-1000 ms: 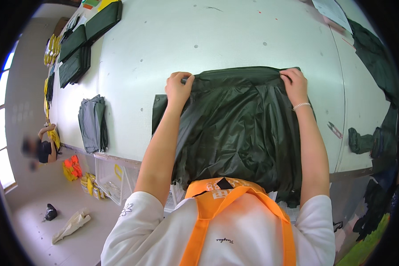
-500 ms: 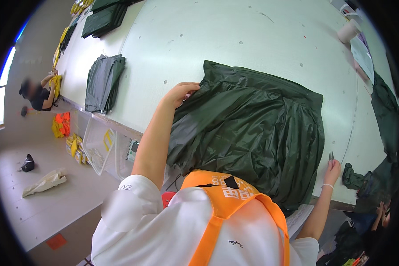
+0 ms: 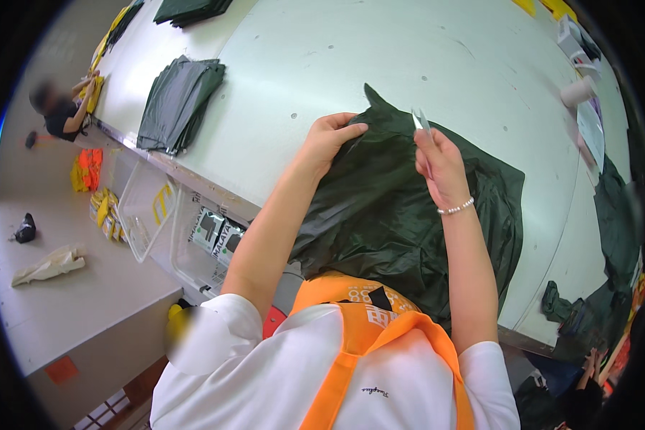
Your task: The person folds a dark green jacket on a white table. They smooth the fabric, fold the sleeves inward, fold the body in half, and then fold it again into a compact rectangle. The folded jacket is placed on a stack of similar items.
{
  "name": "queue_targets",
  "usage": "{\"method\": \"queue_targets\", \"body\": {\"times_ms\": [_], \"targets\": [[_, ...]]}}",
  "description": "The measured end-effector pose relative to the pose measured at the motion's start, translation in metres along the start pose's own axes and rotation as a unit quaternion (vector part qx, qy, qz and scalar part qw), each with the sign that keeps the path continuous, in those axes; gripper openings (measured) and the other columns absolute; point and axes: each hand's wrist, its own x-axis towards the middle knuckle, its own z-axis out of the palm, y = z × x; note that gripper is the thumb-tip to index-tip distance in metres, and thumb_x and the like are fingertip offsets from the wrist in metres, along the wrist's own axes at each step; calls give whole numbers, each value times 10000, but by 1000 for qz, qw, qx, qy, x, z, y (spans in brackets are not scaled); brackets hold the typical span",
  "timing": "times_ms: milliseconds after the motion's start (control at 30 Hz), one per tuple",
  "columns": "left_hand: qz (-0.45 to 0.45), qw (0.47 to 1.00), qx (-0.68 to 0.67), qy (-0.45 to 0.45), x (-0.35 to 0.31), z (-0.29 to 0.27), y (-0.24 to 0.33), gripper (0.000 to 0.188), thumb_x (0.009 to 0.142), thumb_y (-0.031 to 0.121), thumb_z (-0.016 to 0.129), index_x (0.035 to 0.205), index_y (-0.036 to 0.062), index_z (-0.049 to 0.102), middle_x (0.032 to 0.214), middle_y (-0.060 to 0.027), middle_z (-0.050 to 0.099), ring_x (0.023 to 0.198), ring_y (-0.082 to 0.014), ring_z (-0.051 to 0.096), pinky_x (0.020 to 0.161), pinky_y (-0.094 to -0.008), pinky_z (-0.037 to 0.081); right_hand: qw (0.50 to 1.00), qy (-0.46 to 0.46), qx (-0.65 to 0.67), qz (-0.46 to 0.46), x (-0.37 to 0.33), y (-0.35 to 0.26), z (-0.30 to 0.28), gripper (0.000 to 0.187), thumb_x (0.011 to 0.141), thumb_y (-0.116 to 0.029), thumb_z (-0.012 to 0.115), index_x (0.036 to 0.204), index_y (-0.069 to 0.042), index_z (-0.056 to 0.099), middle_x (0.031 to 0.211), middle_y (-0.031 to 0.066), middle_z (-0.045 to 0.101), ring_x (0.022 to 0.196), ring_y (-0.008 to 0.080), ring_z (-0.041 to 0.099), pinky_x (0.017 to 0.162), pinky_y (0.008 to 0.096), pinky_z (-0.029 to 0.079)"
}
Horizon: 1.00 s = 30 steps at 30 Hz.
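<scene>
A dark green, shiny garment [image 3: 380, 208] lies spread and wrinkled on the pale table, its near part hanging toward my orange apron [image 3: 351, 294]. At its upper left edge my left hand [image 3: 331, 140] pinches the fabric between thumb and fingers. One corner of the cloth stands up in a point just beyond that hand. My right hand [image 3: 441, 161] is closed round a small pair of metal thread snips [image 3: 421, 123]. Their blades point away from me, a little apart, over the garment's upper edge and to the right of my left hand.
A stack of folded dark green pieces [image 3: 179, 104] lies at the table's left. White plastic crates [image 3: 147, 208] stand below that edge. A white roll [image 3: 577, 92] and more dark cloth [image 3: 616, 215] are at the right. Another person [image 3: 64, 115] handles yellow cloth at far left.
My right hand has come from the table's right edge to the garment's upper edge, carrying the snips. My left hand still grips the cloth, whose corner now stands up. The whole view has shifted slightly.
</scene>
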Motion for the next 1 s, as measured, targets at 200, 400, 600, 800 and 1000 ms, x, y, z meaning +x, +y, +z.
{"method": "queue_targets", "body": {"times_ms": [200, 400, 600, 800, 1000], "targets": [[-14, 998, -66, -12, -8, -2, 4, 239, 795, 20, 668, 1017, -45, 608, 877, -89, 665, 758, -130, 635, 701, -261, 522, 970, 39, -215, -108, 23, 8, 39, 219, 831, -179, 698, 815, 24, 616, 624, -38, 504, 569, 42, 417, 532, 202, 365], [63, 995, 77, 13, -13, 4, 0, 269, 804, 38, 665, 1046, -54, 591, 935, -80, 650, 816, -119, 611, 731, -248, 491, 975, 79, -209, 2, 27, 10, 58, 179, 778, -128, 730, 770, 32, 649, 665, -43, 569, 595, 23, 438, 540, 182, 360], [44, 995, 79, 33, -9, 6, -3, 203, 832, 81, 650, 984, -51, 625, 899, -68, 658, 788, -101, 599, 723, -224, 472, 994, 57, -80, 46, 33, 4, 54, 124, 813, -134, 679, 765, -37, 618, 601, -75, 478, 506, 2, 359, 456, 187, 280], [-18, 999, -14, 26, -1, -4, -3, 172, 841, 117, 643, 949, -17, 642, 876, -47, 661, 764, -96, 592, 714, -223, 450, 997, 50, -40, 48, 29, 9, 40, 160, 824, -180, 685, 775, -40, 624, 603, -83, 472, 479, -4, 337, 434, 189, 253], [42, 994, 90, 37, -7, 1, -3, 150, 825, 107, 645, 911, -16, 650, 849, -45, 663, 781, -92, 590, 730, -222, 441, 970, 83, -226, -15, 27, 18, 54, 189, 805, -165, 703, 819, 18, 659, 697, -24, 591, 593, 20, 470, 526, 182, 369]]}}
